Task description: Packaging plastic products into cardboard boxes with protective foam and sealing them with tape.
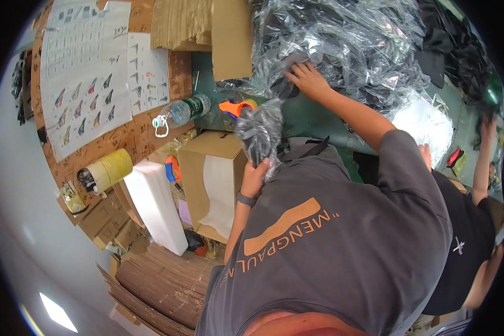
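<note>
My left hand (255, 178) is closed round the lower end of a clear plastic bag with a dark item (259, 134) inside, held in front of my body at the bench edge. What the dark item is, I cannot make out. Farther off, my right hand (309, 81) reaches over the green bench (313, 120). Its fingers are apart and rest on a dark, plastic-covered piece (285, 85) at the near left edge of a big heap of plastic-wrapped dark items (341, 47).
Left of the bag are an orange tape dispenser (236, 107), a plastic bottle (189, 110) and a cardboard box (207, 148). White foam (157, 207) stands beside stacked cardboard sheets (162, 285). At the right, another person in black (459, 246) works at the bench.
</note>
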The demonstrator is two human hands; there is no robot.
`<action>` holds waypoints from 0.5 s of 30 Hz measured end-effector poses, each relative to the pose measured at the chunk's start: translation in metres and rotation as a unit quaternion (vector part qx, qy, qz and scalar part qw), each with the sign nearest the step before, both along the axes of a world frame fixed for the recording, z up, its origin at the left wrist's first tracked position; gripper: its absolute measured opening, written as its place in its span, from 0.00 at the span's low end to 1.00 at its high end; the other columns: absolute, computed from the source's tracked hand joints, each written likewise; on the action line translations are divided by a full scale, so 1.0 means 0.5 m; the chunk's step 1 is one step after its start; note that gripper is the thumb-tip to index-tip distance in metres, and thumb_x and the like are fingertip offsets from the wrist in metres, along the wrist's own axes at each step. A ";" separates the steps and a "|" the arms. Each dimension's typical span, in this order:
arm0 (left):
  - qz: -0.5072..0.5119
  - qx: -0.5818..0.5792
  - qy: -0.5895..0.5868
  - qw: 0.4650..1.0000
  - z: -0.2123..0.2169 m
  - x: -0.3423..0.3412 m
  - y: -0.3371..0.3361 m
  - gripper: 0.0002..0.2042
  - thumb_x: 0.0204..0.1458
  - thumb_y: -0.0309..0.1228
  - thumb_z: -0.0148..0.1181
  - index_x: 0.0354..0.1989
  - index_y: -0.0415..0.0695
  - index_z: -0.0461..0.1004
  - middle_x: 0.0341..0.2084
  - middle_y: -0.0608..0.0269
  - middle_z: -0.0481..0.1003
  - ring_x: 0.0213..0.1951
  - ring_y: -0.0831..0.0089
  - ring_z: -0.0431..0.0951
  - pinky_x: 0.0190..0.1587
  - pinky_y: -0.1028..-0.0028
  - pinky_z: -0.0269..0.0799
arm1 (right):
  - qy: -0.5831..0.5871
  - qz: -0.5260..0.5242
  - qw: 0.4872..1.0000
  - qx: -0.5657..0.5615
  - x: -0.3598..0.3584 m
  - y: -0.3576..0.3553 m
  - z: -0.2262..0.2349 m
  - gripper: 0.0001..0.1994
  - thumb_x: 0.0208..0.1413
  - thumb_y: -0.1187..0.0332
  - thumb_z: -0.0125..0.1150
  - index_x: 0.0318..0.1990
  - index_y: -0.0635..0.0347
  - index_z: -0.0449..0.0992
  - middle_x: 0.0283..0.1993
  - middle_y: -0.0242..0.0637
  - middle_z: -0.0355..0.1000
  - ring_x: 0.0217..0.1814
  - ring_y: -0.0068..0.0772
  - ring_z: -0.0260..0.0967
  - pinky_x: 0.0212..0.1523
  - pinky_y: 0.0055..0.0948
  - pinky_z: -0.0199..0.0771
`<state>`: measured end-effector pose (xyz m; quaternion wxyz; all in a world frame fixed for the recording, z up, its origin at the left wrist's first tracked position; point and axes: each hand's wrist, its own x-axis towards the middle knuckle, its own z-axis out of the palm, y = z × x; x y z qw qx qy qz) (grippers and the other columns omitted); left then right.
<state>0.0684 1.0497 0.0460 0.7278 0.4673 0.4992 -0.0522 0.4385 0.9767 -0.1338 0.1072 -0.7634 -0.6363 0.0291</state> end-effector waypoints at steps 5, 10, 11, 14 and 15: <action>0.301 -0.179 -0.195 0.916 0.026 -0.063 -0.010 0.23 0.69 0.23 0.51 0.72 0.39 0.65 0.62 0.53 0.77 0.59 0.60 0.82 0.64 0.55 0.78 | 0.184 -0.133 0.956 -0.188 -0.078 -0.026 -0.023 0.42 0.62 0.66 0.64 0.83 0.47 0.54 0.49 0.55 0.78 0.46 0.61 0.81 0.45 0.57 0.81; 0.309 -0.052 -0.216 0.925 0.078 -0.064 -0.025 0.27 0.72 0.23 0.52 0.78 0.40 0.57 0.69 0.53 0.72 0.68 0.59 0.74 0.71 0.56 0.70 | 0.663 -0.267 0.688 -0.124 -0.190 0.005 0.134 0.39 0.64 0.63 0.66 0.81 0.56 0.58 0.53 0.48 0.80 0.46 0.36 0.78 0.50 0.37 0.79; 0.312 -0.024 -0.208 0.927 0.082 -0.070 -0.028 0.28 0.71 0.22 0.52 0.78 0.41 0.56 0.69 0.54 0.71 0.68 0.60 0.74 0.71 0.57 0.70 | 0.722 -0.262 0.628 -0.122 -0.214 0.021 0.244 0.37 0.64 0.65 0.66 0.80 0.58 0.61 0.51 0.45 0.80 0.47 0.35 0.76 0.54 0.35 0.77; 0.318 0.033 -0.227 0.920 0.096 -0.076 -0.030 0.30 0.70 0.19 0.52 0.79 0.42 0.52 0.69 0.57 0.70 0.67 0.64 0.74 0.71 0.60 0.70 | 0.604 -0.110 0.788 0.057 -0.336 0.047 0.469 0.34 0.63 0.67 0.67 0.77 0.56 0.67 0.49 0.48 0.79 0.45 0.39 0.78 0.52 0.37 0.78; 0.322 0.073 -0.227 0.916 0.092 -0.084 -0.035 0.29 0.70 0.20 0.52 0.79 0.42 0.54 0.69 0.58 0.70 0.67 0.67 0.73 0.70 0.63 0.69 | 0.549 -0.050 0.827 0.114 -0.378 0.059 0.510 0.34 0.63 0.67 0.68 0.77 0.55 0.67 0.49 0.50 0.78 0.44 0.42 0.78 0.51 0.38 0.79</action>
